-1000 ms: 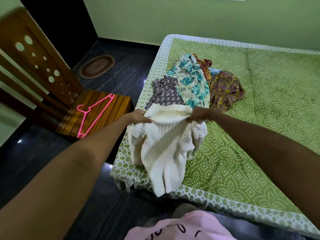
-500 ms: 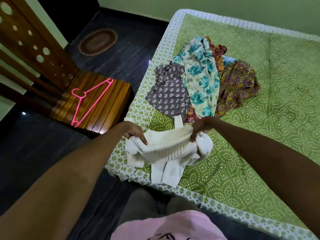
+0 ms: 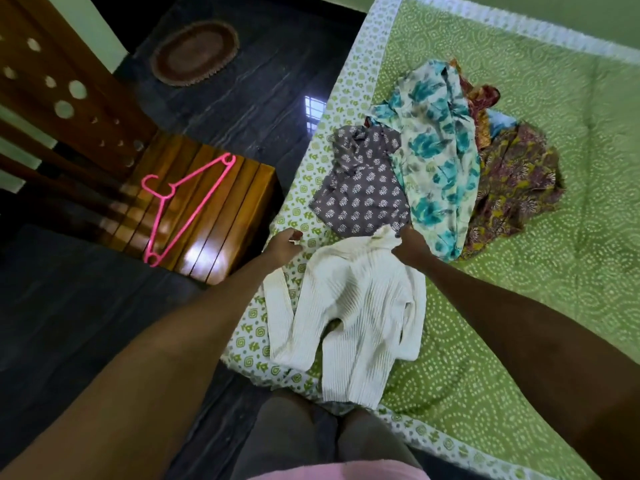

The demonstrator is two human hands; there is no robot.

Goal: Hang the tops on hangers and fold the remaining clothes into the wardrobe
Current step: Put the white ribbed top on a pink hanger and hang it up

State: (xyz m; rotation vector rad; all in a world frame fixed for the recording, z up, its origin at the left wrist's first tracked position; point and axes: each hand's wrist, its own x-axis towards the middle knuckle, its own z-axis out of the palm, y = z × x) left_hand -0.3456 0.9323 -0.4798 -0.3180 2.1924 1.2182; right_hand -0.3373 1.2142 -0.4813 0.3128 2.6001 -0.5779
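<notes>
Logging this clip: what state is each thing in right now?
White top: spread flat on bed, hem over the edge.
Right hand: pinching the top's collar.
Left hand: fingers curled at bed edge; grip unclear.
Pink hanger: lying bare on chair.
Clothes pile: unfolded, heaped on bed.

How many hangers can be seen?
1: a pink hanger lies on the wooden chair seat beside the bed. Others may be outside the view.
</notes>
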